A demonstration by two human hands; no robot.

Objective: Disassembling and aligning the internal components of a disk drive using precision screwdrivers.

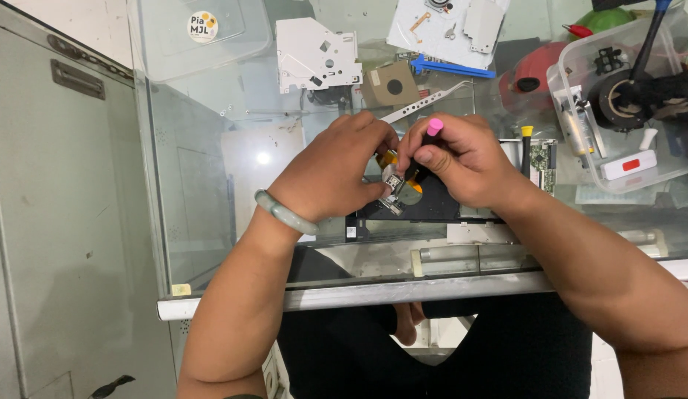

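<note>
Two hands are working over a black drive chassis [425, 207] lying on the glass table [211, 185]. Left hand [333, 174] is pinching a small metal part [392, 183] above the chassis; right hand [462, 159] is clenching a pink-capped screwdriver [433, 127]. Beyond the chassis, a round white sticker [202, 26] is sitting on a clear lid [240, 44]; right of it, a clear plastic tub [617, 103] is holding a white block with a red label [629, 164].

Bright, even light from overhead fills the scene. A small round glare spot sits on the glass table [211, 148] (an overhead lamp mirrored), with fainter sheen on the plastic tub [617, 177]. Shadows are soft and short. Focus is sharp at centre; the edges bend slightly outward.
</note>
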